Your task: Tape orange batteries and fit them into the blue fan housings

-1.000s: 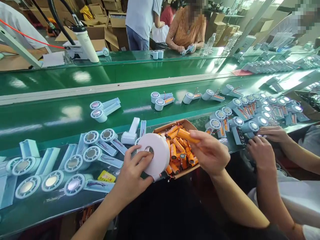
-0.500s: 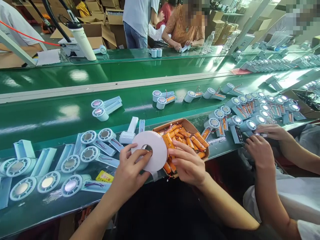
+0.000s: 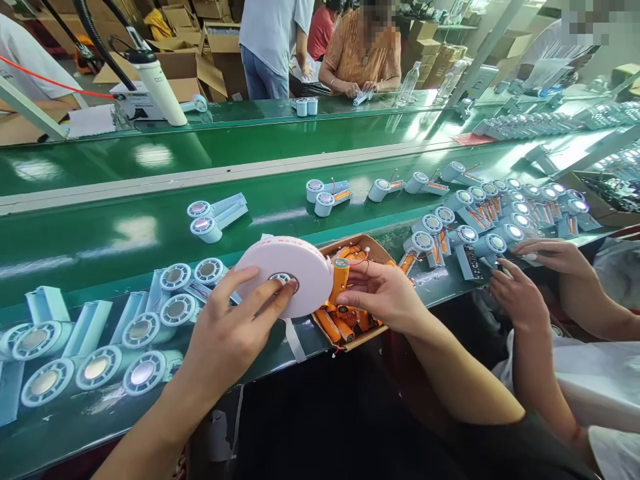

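Note:
My left hand (image 3: 240, 313) grips a wide white roll of tape (image 3: 315, 283), its fingers reaching into the core hole. A loose strip of tape (image 3: 294, 341) hangs below the roll. Between the thumb and fingers of my right hand (image 3: 385, 293) is an orange battery (image 3: 341, 280), held upright against the roll's right edge. Beneath it stands a cardboard box (image 3: 383, 248) with several orange batteries (image 3: 345, 328) and their thin wires. Left of my left hand, several light-blue fan housings (image 3: 143, 370) with round heads and open handles lie on the bench.
A green conveyor belt (image 3: 280, 160) runs across behind the bench. More fan housings (image 3: 213, 227) lie on it. At right, a co-worker's hands (image 3: 517, 293) handle parts beside a cluster of housings (image 3: 520, 220). Across the belt, a person in orange (image 3: 360, 53) works near a plastic bottle (image 3: 410, 83).
The tape roll has tilted from facing me to lying flatter and moved slightly left. My right hand now holds the battery upright at its edge. The strip hangs out longer.

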Available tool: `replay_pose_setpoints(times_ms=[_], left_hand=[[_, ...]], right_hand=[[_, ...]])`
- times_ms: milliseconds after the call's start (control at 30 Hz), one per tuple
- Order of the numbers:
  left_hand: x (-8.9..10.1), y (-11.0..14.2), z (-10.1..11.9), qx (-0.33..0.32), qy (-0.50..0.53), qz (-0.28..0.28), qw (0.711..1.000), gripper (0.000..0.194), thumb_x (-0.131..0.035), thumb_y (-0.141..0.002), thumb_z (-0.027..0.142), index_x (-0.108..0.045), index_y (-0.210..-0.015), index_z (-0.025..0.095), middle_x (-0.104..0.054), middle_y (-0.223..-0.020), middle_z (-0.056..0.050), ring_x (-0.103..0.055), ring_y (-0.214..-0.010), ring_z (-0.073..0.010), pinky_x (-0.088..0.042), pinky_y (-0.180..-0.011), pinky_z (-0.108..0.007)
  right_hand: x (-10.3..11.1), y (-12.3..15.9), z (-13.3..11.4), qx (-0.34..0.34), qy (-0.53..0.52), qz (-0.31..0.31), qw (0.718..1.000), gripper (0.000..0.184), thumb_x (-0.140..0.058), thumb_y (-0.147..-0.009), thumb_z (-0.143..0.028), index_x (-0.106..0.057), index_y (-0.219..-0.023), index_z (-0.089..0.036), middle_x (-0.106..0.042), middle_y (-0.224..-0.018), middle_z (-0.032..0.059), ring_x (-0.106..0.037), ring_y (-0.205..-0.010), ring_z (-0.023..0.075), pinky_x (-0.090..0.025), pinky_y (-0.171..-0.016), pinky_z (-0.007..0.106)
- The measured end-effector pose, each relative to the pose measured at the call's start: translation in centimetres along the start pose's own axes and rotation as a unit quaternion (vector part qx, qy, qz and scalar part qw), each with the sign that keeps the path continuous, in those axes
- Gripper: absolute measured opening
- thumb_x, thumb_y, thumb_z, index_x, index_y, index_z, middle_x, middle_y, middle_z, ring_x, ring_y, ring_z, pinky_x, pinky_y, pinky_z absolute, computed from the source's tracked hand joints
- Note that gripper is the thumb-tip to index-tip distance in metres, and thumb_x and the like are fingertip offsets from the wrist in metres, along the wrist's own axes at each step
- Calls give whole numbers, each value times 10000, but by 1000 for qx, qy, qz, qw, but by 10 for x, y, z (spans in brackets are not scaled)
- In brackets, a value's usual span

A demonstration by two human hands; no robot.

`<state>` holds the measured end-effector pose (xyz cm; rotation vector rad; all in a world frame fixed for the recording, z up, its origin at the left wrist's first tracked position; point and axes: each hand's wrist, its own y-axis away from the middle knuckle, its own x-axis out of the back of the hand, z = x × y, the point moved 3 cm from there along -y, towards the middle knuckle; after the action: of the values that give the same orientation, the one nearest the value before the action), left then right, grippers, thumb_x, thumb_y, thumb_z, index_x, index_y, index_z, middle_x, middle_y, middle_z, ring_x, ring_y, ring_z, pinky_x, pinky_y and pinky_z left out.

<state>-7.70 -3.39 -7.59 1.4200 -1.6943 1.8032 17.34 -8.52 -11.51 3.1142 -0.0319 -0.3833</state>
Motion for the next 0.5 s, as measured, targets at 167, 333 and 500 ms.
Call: replay_pose_setpoints(times_ms=[167,333,500], left_hand=[[-12,-7,23,89,-39,50,994,452,-801,-885,135,-717,-1328,166,-778,-1035,-76,-516,-1251,-333,-442,-1099,-455],[-42,4,57,194,-7,91,977,465,-823,-912,385,-719,-1301,152,-734,-920,-92,-552,-1066,-309,-434,-970,-476],[-51,6,41,192,78,-28,978,478,-863,-857,359,-738,-1294,209,-763,-1083,-94,-583,-1153,-329,-459,-1029,-512]], right_hand=[[-30,1,18,76,-95,174,977,412,-1012,-675,-343,-820,-1021,-229,-830,-983,40,-800,-909,233,-689,-884,394],[-36,1,53,152,-161,298,929,414,-914,-814,-426,-770,-1164,-260,-826,-1089,60,-795,-1009,223,-660,-980,388],[87,-3,-12,371,-58,420,826,260,-871,-845,-402,-763,-1059,-301,-801,-1139,-15,-775,-1085,171,-655,-1001,321]])
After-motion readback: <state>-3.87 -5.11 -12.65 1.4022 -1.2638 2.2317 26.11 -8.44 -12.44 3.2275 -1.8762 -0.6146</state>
